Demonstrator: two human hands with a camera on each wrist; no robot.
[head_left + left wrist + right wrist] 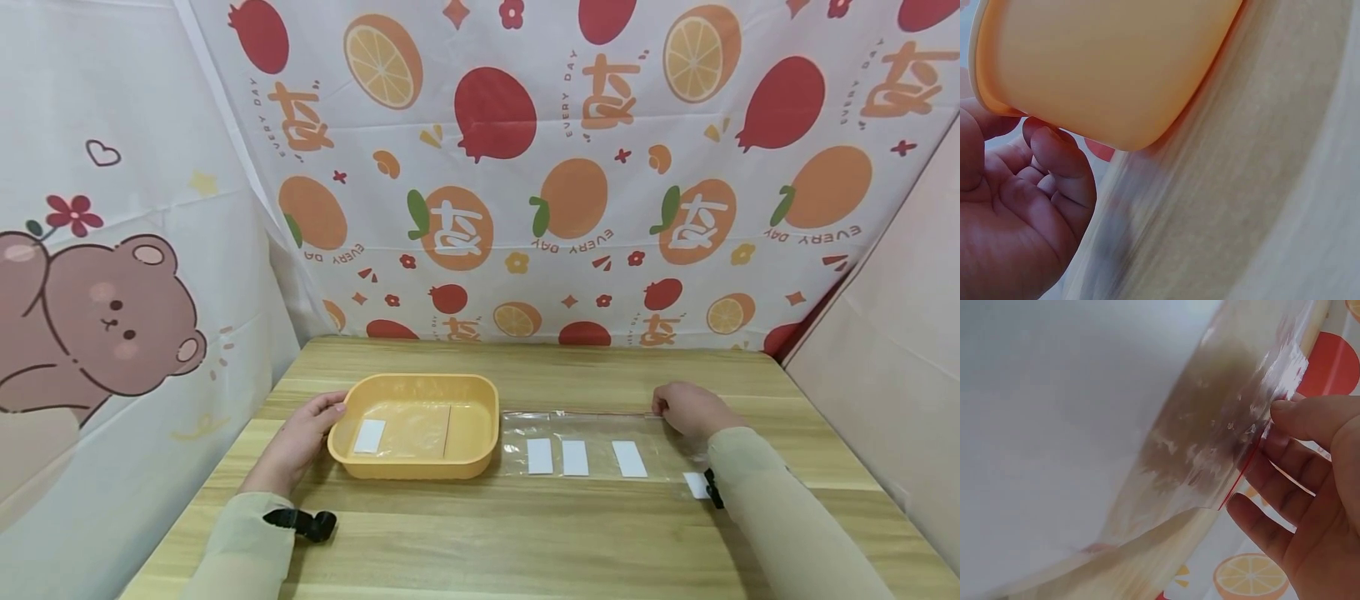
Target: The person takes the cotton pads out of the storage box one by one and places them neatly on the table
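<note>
A yellow plastic tray stands on the table, and my left hand holds its left rim between thumb and fingers. Inside the tray lies a clear zip bag with a white label. To the tray's right, several clear zip bags with white labels lie flat in an overlapping row. My right hand is at the far edge of the rightmost bag. In the right wrist view, thumb and fingers pinch that zip bag by its edge with the red zip line. My right sleeve partly hides this bag in the head view.
The wooden table ends at a fruit-print curtain at the back. A white curtain with a bear hangs on the left, and a pale curtain on the right. Black straps circle both wrists.
</note>
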